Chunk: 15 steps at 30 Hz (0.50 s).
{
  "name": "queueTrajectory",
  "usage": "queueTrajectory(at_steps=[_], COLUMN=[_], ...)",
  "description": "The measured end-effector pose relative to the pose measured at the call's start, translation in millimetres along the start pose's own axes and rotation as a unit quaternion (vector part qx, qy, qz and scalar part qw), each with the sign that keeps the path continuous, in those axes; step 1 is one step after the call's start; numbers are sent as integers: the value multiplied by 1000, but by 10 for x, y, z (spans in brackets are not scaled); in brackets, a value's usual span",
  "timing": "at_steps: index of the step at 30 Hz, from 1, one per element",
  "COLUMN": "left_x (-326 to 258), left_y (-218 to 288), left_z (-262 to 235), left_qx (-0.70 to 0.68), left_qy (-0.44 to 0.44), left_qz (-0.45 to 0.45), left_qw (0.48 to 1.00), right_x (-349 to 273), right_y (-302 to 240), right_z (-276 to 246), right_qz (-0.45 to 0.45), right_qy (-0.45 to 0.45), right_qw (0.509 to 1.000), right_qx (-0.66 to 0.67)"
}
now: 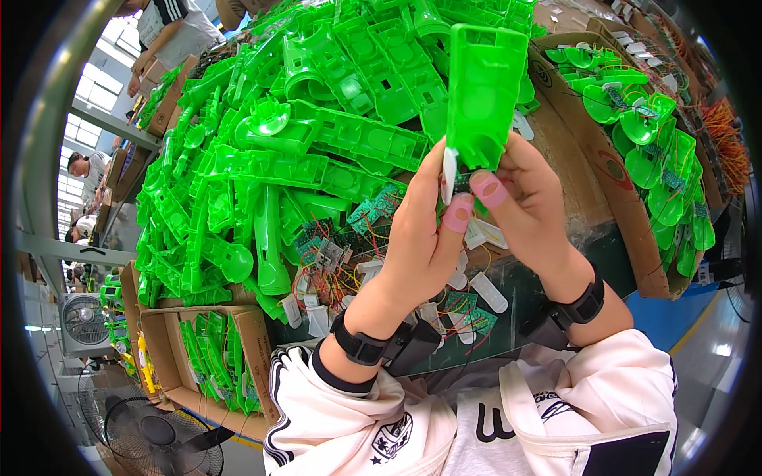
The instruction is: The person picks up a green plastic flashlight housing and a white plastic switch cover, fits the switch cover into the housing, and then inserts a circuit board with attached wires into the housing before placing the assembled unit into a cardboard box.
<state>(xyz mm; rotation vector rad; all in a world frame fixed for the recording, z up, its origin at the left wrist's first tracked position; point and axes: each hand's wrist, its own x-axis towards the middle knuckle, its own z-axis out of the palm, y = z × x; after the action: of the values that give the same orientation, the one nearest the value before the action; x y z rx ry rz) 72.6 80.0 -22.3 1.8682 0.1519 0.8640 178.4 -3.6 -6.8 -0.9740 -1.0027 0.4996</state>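
Note:
Both my hands hold a bright green plastic housing half [486, 87] upright above the bench, its hollow inside toward me. My left hand [417, 238] grips its lower left side, and a white flat oval piece [449, 176] shows by those fingers. My right hand [536, 210] closes round the lower right, fingers curled behind. Both thumbs, in pink finger covers, press near the housing's lower end, where a small dark green part shows between them. Below my hands lie green circuit boards [470, 313] with thin red and yellow wires, and loose white oval pieces [488, 292].
A high heap of green housings [325, 170] covers the bench ahead and left. At right a cardboard box [583, 147] holds housings fitted with boards; another box [258, 357] stands lower left. Fans [155, 428] and other people [171, 36] are at the left.

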Motion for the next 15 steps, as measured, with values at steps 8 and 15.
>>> queueTrajectory(at_steps=[8,15], left_x=[47,33], left_y=[72,153], left_z=[-101,-46], left_qx=[-115,-149], left_qy=[46,61], left_qz=[63,10], left_qw=[990,987], right_x=[61,54], right_y=[9,27], right_z=[-89,-31], right_qz=[216,198], right_qy=[-68,-92], right_qw=[942,950], right_qx=[247,224])
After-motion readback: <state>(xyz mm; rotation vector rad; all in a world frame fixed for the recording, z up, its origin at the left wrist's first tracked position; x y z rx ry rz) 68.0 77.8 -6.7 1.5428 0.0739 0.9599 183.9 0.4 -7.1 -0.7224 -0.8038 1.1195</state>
